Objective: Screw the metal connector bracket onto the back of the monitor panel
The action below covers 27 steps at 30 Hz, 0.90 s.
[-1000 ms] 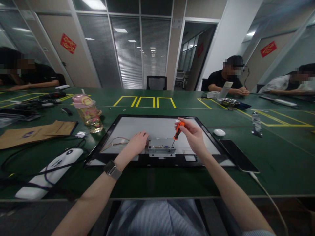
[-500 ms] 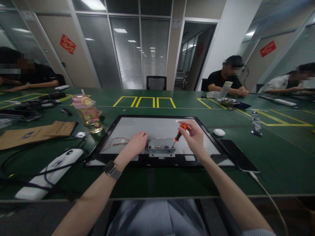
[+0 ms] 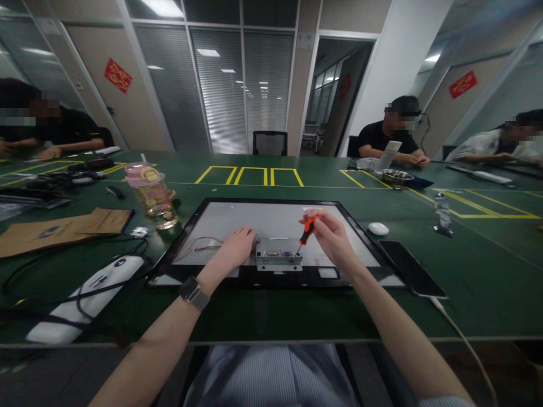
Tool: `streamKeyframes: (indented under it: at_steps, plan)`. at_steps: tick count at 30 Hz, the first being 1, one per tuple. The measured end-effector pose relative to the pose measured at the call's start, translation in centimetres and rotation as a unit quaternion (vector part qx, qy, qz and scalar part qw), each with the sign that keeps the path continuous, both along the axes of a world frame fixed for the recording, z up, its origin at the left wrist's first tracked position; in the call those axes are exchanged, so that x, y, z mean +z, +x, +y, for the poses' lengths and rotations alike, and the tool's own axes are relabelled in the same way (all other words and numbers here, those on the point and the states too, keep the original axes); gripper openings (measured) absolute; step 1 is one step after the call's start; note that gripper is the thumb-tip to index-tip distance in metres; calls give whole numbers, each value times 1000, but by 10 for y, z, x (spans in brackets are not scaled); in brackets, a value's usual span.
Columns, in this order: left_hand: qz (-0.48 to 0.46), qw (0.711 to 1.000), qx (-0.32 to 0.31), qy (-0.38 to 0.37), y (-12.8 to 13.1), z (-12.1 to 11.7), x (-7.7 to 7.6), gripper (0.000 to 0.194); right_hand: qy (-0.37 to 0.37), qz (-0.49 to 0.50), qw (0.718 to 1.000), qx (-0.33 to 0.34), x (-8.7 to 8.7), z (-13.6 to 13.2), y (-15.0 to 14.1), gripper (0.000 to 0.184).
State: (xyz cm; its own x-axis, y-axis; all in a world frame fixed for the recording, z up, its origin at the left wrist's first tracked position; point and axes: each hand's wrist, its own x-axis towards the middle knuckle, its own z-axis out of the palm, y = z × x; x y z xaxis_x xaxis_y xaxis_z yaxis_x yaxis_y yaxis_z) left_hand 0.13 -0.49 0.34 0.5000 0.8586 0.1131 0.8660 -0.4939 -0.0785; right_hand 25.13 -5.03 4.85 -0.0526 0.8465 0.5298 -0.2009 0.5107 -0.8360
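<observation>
A display panel (image 3: pixel 237 217) with a black frame lies flat on the table, its pale back facing up. On its near edge sits a grey metal box (image 3: pixel 278 260) with connector sockets along the front. My right hand (image 3: pixel 331 234) pinches the orange-and-black handle of a screwdriver (image 3: pixel 307 230), whose slanted shaft reaches down to the right end of the box. Beside the box's left end, my left hand (image 3: pixel 237 247) rests on the panel with fingers stretched out, fingertips close to or touching the box. Thin wires (image 3: pixel 197 247) run left of that hand.
On the left stand a pink-lidded cup (image 3: pixel 150 195), a brown paper bag (image 3: pixel 63 229) and a white device (image 3: pixel 87 299) with black cables. To the right lie a white mouse-like object (image 3: pixel 378 228) and a phone (image 3: pixel 410 268) on a cable. Several people sit across the table.
My right hand's fingers have shifted and rolled slightly left on the screwdriver handle, and the handle leans a little differently. My left hand stays where it was.
</observation>
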Motion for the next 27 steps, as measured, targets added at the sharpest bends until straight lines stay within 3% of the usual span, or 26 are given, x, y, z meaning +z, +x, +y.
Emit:
streamKeyframes:
  at_steps: [15, 23, 27]
  plan:
    - [-2, 1000, 0, -1, -1, 1, -1, 34, -28, 11, 997, 66, -1, 0, -1, 20]
    - [0, 1000, -1, 1, 0, 1, -1, 34, -35, 40, 994, 92, 6, -2, -1, 17]
    - [1, 1000, 0, 1, 0, 1, -2, 33, -29, 24, 997, 73, 3, 0, 2, 20]
